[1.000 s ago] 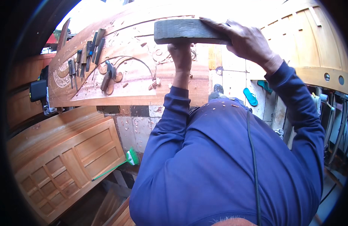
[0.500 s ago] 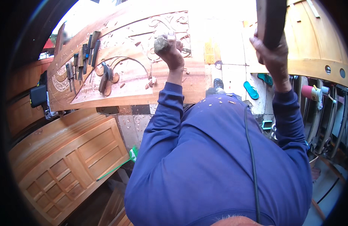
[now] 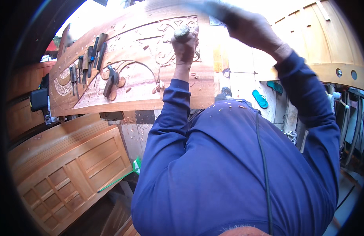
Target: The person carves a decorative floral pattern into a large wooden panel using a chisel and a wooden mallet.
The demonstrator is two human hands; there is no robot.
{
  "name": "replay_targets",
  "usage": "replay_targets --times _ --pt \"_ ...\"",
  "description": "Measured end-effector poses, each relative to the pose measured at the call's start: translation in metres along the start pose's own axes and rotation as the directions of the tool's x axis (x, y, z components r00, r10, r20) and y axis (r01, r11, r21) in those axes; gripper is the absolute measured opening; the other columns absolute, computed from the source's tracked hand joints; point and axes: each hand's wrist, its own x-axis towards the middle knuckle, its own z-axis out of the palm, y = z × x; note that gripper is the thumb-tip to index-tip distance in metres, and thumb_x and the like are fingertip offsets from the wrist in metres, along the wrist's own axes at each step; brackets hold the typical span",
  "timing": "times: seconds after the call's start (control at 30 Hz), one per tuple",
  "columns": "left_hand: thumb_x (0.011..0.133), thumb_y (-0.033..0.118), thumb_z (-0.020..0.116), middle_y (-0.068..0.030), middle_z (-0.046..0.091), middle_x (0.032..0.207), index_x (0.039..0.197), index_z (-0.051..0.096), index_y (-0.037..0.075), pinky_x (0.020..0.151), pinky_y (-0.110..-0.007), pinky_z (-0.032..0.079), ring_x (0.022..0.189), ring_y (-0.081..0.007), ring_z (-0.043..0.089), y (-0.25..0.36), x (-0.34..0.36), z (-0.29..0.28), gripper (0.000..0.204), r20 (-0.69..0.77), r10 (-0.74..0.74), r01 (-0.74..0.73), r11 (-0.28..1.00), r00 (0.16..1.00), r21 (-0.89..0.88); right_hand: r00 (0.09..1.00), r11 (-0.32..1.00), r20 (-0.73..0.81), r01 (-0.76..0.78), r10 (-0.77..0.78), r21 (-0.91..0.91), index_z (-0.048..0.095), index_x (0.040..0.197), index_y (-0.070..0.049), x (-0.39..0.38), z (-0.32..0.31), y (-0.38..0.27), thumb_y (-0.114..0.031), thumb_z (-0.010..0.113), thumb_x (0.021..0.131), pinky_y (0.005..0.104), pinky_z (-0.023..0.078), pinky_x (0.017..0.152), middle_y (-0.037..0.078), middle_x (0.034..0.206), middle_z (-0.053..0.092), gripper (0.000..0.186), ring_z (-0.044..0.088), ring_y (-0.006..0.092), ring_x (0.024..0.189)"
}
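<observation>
My left hand (image 3: pixel 185 51) is closed around an upright carving chisel, its pale, worn handle end (image 3: pixel 182 33) showing above the fist. The blade is hidden below. It stands over the scrollwork at the far right part of a carved wooden panel (image 3: pixel 138 90). My right hand (image 3: pixel 254 33), smeared by motion, is raised to the right of the chisel. It grips a dark wooden mallet (image 3: pixel 219 12), blurred and pointing left at the top edge. Wood chips lie scattered on the panel.
Several carving chisels (image 3: pixel 89 61) lie on the panel's left part, near a short hammer-like tool (image 3: pixel 109 84). Panelled doors (image 3: pixel 81 165) lean at lower left by a green broom (image 3: pixel 137 166). Teal flip-flops (image 3: pixel 260 98) are on the floor; a curved wooden piece (image 3: pixel 323 70) stands right.
My right hand has swung left with the mallet, from upright at the upper right toward the chisel. My left hand has shifted slightly right and up, still gripping the chisel.
</observation>
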Motion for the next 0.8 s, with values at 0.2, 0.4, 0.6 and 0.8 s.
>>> replay_targets --times 0.2,0.4,0.6,0.8 --pt "0.093 0.007 0.077 0.0004 0.059 0.062 0.079 0.066 0.005 0.052 -0.026 0.051 0.053 -0.0072 0.055 -0.011 0.001 -0.007 0.019 0.039 -0.016 0.013 0.997 0.999 0.074 0.992 0.998 0.107 -0.063 0.064 -0.010 0.038 0.160 -0.034 -0.028 0.019 0.004 -0.004 0.069 0.082 0.0471 0.062 0.073 0.018 0.105 0.074 0.089 0.074 0.0365 0.088" --pt "0.093 0.012 0.075 -0.0001 0.060 0.061 0.080 0.065 0.006 0.049 -0.025 0.045 0.052 -0.0078 0.055 -0.007 0.006 0.009 0.018 -0.052 -0.008 0.008 1.000 0.999 -0.004 0.967 0.972 0.127 -0.228 0.220 0.052 0.040 0.160 -0.030 -0.082 0.027 0.010 -0.011 0.074 0.081 0.0438 0.061 0.081 0.018 0.109 0.074 0.087 0.075 0.0338 0.092" --pt "0.094 0.008 0.070 0.0045 0.048 0.058 0.078 0.059 0.011 0.039 -0.022 0.032 0.045 -0.0051 0.043 -0.007 0.038 0.018 0.020 -0.075 -0.183 0.187 0.981 0.980 0.056 0.918 0.857 -0.009 -0.368 0.397 0.360 0.039 0.161 -0.024 -0.111 0.032 0.021 -0.020 0.079 0.082 0.0370 0.060 0.088 0.013 0.121 0.074 0.088 0.075 0.0222 0.100" --pt "0.094 0.001 0.066 0.0052 0.041 0.055 0.074 0.052 0.010 0.038 -0.025 0.030 0.041 -0.0063 0.037 0.007 -0.007 0.000 0.027 -0.073 0.003 -0.011 0.993 0.997 -0.113 0.871 0.728 -0.136 -0.299 0.473 0.617 0.052 0.150 -0.008 -0.108 -0.017 0.017 0.003 0.077 0.086 0.0230 0.054 0.072 0.001 0.104 0.071 0.070 0.062 0.0067 0.081"
